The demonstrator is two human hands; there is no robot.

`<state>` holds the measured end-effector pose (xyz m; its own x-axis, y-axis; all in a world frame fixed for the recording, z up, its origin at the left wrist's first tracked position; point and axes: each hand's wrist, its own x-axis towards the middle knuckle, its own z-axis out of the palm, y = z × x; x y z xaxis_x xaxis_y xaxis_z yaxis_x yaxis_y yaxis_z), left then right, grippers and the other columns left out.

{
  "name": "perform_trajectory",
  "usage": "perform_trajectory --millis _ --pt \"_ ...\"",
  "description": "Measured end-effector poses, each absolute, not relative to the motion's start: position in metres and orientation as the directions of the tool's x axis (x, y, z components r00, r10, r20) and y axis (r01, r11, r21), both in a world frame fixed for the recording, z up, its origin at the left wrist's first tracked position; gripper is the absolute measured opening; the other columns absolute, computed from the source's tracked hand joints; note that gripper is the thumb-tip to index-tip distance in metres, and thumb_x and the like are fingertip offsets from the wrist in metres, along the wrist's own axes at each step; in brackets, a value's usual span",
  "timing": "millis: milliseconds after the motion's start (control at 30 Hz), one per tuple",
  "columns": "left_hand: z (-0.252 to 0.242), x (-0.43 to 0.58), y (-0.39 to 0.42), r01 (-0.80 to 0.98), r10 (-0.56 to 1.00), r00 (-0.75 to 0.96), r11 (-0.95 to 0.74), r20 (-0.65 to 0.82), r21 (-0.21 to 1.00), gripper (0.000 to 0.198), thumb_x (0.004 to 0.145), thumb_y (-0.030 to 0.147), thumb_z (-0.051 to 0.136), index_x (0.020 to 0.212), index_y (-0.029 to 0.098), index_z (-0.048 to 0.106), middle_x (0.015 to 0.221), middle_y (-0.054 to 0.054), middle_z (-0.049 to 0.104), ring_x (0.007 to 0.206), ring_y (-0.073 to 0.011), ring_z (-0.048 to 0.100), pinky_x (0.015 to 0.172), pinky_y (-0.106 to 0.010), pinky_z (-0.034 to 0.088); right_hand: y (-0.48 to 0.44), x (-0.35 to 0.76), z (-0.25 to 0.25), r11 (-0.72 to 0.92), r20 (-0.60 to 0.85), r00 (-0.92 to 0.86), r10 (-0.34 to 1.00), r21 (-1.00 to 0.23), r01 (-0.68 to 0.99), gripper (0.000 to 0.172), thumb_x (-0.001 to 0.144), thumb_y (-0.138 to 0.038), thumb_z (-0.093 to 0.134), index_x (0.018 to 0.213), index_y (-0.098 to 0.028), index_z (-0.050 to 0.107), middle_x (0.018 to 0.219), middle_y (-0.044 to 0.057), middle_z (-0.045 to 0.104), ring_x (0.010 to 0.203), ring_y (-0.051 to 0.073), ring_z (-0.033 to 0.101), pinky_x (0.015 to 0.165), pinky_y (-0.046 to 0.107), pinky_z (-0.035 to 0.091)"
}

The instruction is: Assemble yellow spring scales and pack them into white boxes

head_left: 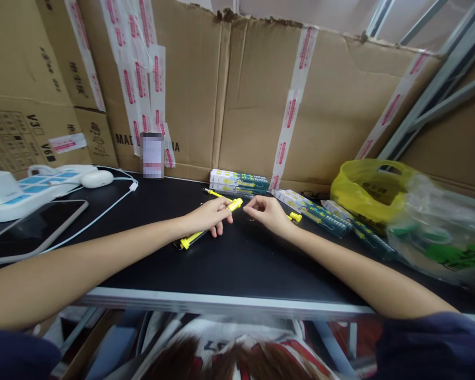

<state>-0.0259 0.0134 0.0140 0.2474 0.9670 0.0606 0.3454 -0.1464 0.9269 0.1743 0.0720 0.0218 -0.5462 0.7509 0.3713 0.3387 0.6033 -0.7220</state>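
My left hand [210, 215] is wrapped round a slim yellow-and-dark tube [193, 238] with yellow end caps. The tube lies slantwise, one end low at the left and the other pointing up toward my right hand. Just beyond that upper end is my right hand [267, 212], thumb and fingertips pinched together and apart from the tube. Whatever the pinch may hold is too small to make out. Behind my left hand lies a thin yellow stick [216, 194]. A yellow-ended piece [295, 217] shows on the table beside my right wrist.
Printed slim boxes [239, 182] are stacked against the cardboard wall [257, 116], with more boxes [312, 211] to the right. A yellow plastic bag [368, 192] and a clear bag [435, 237] stand far right. On the left are a power strip [59, 182], a tablet [35, 227] and a white cable.
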Motion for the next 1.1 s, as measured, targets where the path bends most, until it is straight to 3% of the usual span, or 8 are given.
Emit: perform_trajectory --millis 100,200,267,400,533,733,900,1100 --pt "0.02 -0.03 0.008 0.627 0.953 0.222 -0.303 0.209 0.718 0.025 0.084 0.025 0.045 0.108 0.018 0.05 0.084 -0.004 0.064 0.05 -0.0127 0.058 0.045 -0.025 0.047 0.066 0.173 0.02 0.769 0.463 -0.624 0.63 -0.488 0.413 0.022 0.079 -0.034 0.065 0.068 -0.015 0.062 0.067 0.001 0.059 0.063 0.012 0.05 0.059 0.024 0.039" --pt "0.024 -0.027 -0.002 0.853 0.895 0.268 -0.392 0.356 0.344 0.03 0.083 0.024 0.045 0.112 0.017 0.051 0.09 -0.008 0.068 0.075 -0.0241 0.067 0.064 -0.033 0.05 0.061 0.169 0.011 0.834 0.463 -0.698 0.546 -0.378 0.401 0.019 0.077 -0.025 0.067 0.064 -0.016 0.058 0.069 0.001 0.057 0.068 0.012 0.05 0.064 0.024 0.038" --pt "0.026 -0.023 -0.009 0.896 0.875 0.315 -0.402 0.366 0.189 0.035 0.086 0.027 0.042 0.12 0.017 0.048 0.097 -0.011 0.069 0.081 -0.0286 0.068 0.068 -0.036 0.05 0.06 0.166 0.006 0.815 0.423 -0.713 0.559 -0.435 0.382 0.016 0.079 -0.025 0.065 0.069 -0.016 0.058 0.066 -0.001 0.057 0.063 0.011 0.048 0.062 0.023 0.037" --pt "0.028 -0.023 -0.01 0.91 0.873 0.333 -0.397 0.357 0.123 0.044 0.095 0.039 0.031 0.134 0.021 0.037 0.1 -0.011 0.07 0.081 -0.0307 0.069 0.065 -0.036 0.048 0.063 0.167 0.002 0.723 0.374 -0.673 0.638 -0.593 0.355 0.024 0.086 -0.037 0.057 0.076 -0.015 0.06 0.06 -0.003 0.054 0.055 0.01 0.043 0.056 0.023 0.034" --pt "0.025 -0.029 -0.001 0.873 0.874 0.366 -0.441 0.32 0.206 0.041 0.095 0.044 0.031 0.127 0.022 0.044 0.094 -0.009 0.069 0.081 -0.0278 0.068 0.065 -0.033 0.048 0.064 0.168 0.003 0.728 0.399 -0.668 0.628 -0.605 0.323 0.025 0.089 -0.036 0.051 0.076 -0.015 0.058 0.069 -0.001 0.058 0.063 0.011 0.048 0.062 0.023 0.037" --pt "0.023 -0.033 0.003 0.722 0.927 0.369 -0.334 0.071 0.607 0.035 0.092 0.048 0.035 0.104 0.019 0.049 0.075 0.0 0.055 0.043 -0.0106 0.051 0.038 -0.022 0.041 0.064 0.167 -0.001 0.726 0.359 -0.684 0.635 -0.581 0.369 0.023 0.089 -0.034 0.047 0.075 -0.016 0.051 0.066 -0.003 0.05 0.061 0.01 0.042 0.059 0.022 0.034" --pt "0.02 -0.033 0.008 0.561 0.922 0.384 -0.189 -0.051 0.806 0.027 0.09 0.045 0.041 0.096 0.019 0.045 0.072 0.004 0.048 0.036 -0.0051 0.041 0.032 -0.019 0.039 0.059 0.172 0.018 0.75 0.157 -0.829 0.536 -0.54 0.382 0.02 0.079 -0.027 0.056 0.067 -0.017 0.044 0.06 -0.006 0.042 0.056 0.008 0.037 0.055 0.021 0.03" --pt "0.016 -0.035 0.018 0.448 0.929 0.35 -0.053 -0.12 0.893 0.024 0.089 0.043 0.046 0.086 0.019 0.041 0.067 0.007 0.047 0.033 -0.003 0.038 0.031 -0.018 0.037 0.049 0.185 0.05 0.865 -0.132 -0.927 0.351 -0.334 0.375 0.018 0.067 -0.01 0.057 0.063 -0.018 0.042 0.064 -0.006 0.043 0.056 0.007 0.037 0.055 0.021 0.028"
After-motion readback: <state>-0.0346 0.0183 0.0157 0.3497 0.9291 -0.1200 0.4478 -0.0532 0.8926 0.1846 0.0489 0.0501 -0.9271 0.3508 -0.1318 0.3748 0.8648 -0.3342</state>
